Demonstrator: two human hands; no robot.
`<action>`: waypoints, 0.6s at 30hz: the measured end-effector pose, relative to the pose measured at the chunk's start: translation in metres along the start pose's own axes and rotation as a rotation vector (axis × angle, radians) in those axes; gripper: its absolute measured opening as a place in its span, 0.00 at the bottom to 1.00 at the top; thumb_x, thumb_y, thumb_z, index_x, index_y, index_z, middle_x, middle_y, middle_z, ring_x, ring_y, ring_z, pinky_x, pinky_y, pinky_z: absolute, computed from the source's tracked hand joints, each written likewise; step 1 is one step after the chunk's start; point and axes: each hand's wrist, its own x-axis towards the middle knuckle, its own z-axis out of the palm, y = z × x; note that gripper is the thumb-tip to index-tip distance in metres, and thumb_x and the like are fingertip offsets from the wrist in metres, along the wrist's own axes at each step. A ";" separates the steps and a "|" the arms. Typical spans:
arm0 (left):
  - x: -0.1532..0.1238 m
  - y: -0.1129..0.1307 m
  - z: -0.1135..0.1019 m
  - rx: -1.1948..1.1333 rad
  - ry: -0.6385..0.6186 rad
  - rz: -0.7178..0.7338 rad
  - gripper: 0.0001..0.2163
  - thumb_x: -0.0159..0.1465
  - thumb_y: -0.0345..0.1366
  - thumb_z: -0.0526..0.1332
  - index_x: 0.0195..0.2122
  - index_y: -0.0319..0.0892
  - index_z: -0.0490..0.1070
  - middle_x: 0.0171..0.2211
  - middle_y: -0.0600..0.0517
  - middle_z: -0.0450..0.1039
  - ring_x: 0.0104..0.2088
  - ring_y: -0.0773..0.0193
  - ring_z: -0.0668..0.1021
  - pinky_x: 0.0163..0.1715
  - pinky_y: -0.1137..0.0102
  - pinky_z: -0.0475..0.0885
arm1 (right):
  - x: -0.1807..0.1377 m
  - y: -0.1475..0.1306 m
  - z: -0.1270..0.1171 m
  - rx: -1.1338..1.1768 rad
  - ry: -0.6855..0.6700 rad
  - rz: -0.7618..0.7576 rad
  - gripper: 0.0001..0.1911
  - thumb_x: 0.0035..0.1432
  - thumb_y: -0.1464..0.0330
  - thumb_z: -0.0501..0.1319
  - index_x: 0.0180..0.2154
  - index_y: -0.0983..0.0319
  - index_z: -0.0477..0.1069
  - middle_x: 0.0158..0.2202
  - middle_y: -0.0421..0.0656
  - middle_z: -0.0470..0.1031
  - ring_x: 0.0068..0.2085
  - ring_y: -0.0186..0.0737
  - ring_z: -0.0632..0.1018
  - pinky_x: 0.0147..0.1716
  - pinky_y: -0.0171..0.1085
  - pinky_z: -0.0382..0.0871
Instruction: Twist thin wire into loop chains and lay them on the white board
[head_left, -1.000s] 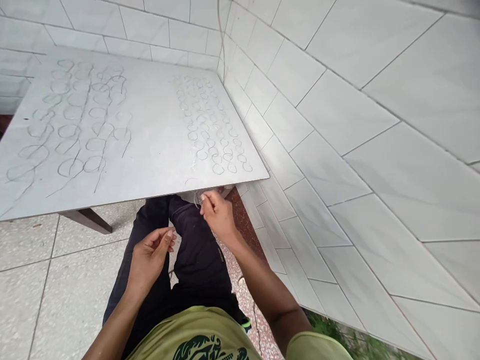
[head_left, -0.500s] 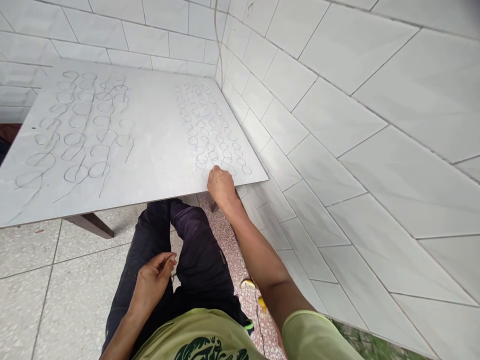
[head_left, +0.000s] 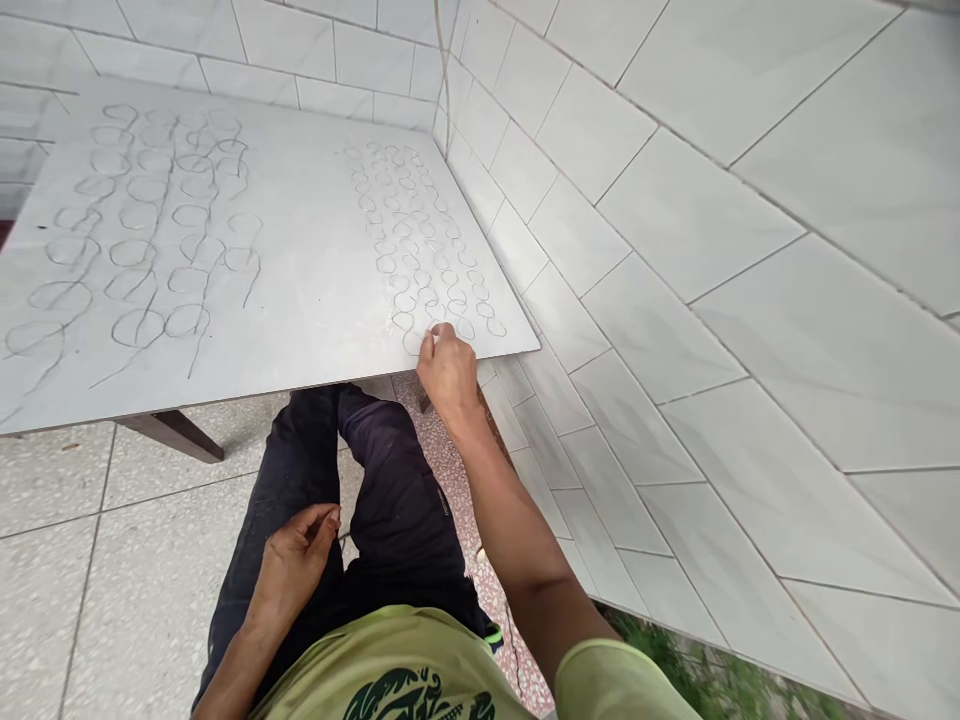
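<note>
My right hand (head_left: pixel 448 372) rests on the near right edge of a white board (head_left: pixel 300 300), fingers closed in a pinch at the end of rows of small thin loops (head_left: pixel 405 230). Whether a loop is between the fingertips is hidden. The loops look like fine wire or thread and overlap in chains. On the board's left half are larger thin dark rings (head_left: pixel 135 255) in rows, with long wavy strands. Over my left thigh, my left hand (head_left: pixel 298 550) is closed, thumb against fingers; anything in it is too small to make out.
White tiled walls (head_left: pixel 720 300) meet behind the board and run close along its right side. A thin cable (head_left: pixel 445 80) hangs in the corner. Below the board's near edge shows a dark table leg (head_left: pixel 176 432), over a speckled tile floor (head_left: pixel 150 590).
The view has shifted slightly, so the board's left side sits further left and higher. My right hand stays at the near right edge, its fingers slightly turned. My left hand is still closed over my lap.
</note>
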 end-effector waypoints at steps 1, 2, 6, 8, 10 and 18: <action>0.000 -0.004 -0.001 0.013 0.005 -0.005 0.19 0.62 0.52 0.60 0.44 0.45 0.79 0.38 0.49 0.83 0.39 0.54 0.84 0.37 0.68 0.77 | -0.012 0.000 -0.004 0.055 0.029 -0.044 0.16 0.72 0.65 0.48 0.46 0.66 0.71 0.30 0.49 0.76 0.34 0.45 0.77 0.36 0.38 0.68; 0.001 -0.009 -0.002 0.030 0.007 -0.007 0.18 0.62 0.51 0.60 0.44 0.45 0.79 0.38 0.49 0.83 0.39 0.54 0.84 0.37 0.67 0.77 | -0.026 -0.001 -0.007 0.099 0.044 -0.083 0.17 0.73 0.64 0.47 0.46 0.65 0.72 0.31 0.49 0.76 0.33 0.44 0.77 0.36 0.38 0.68; 0.004 -0.023 0.002 0.120 -0.064 0.023 0.12 0.64 0.45 0.57 0.38 0.47 0.78 0.36 0.50 0.83 0.39 0.54 0.83 0.41 0.67 0.74 | -0.108 -0.005 0.016 0.162 -0.233 -0.218 0.17 0.73 0.65 0.45 0.46 0.62 0.72 0.36 0.48 0.79 0.36 0.42 0.79 0.39 0.36 0.69; 0.005 -0.028 0.009 0.170 -0.103 0.054 0.11 0.65 0.40 0.55 0.35 0.47 0.77 0.35 0.50 0.82 0.39 0.56 0.83 0.41 0.67 0.72 | -0.152 -0.005 0.045 0.062 -0.551 -0.302 0.16 0.72 0.66 0.48 0.44 0.61 0.74 0.36 0.48 0.80 0.37 0.44 0.81 0.39 0.37 0.70; 0.005 -0.031 0.017 0.235 -0.116 0.085 0.11 0.67 0.38 0.53 0.34 0.46 0.76 0.35 0.48 0.82 0.38 0.57 0.82 0.41 0.68 0.71 | -0.188 -0.002 0.075 -0.065 -0.881 -0.383 0.13 0.68 0.68 0.53 0.44 0.65 0.75 0.37 0.52 0.82 0.37 0.49 0.83 0.38 0.40 0.71; -0.014 -0.035 0.019 0.299 -0.132 0.165 0.12 0.70 0.35 0.52 0.38 0.44 0.76 0.38 0.46 0.81 0.41 0.58 0.82 0.42 0.70 0.69 | -0.200 -0.004 0.101 -0.144 -1.001 -0.398 0.16 0.66 0.67 0.56 0.47 0.68 0.77 0.45 0.58 0.81 0.47 0.53 0.82 0.46 0.42 0.71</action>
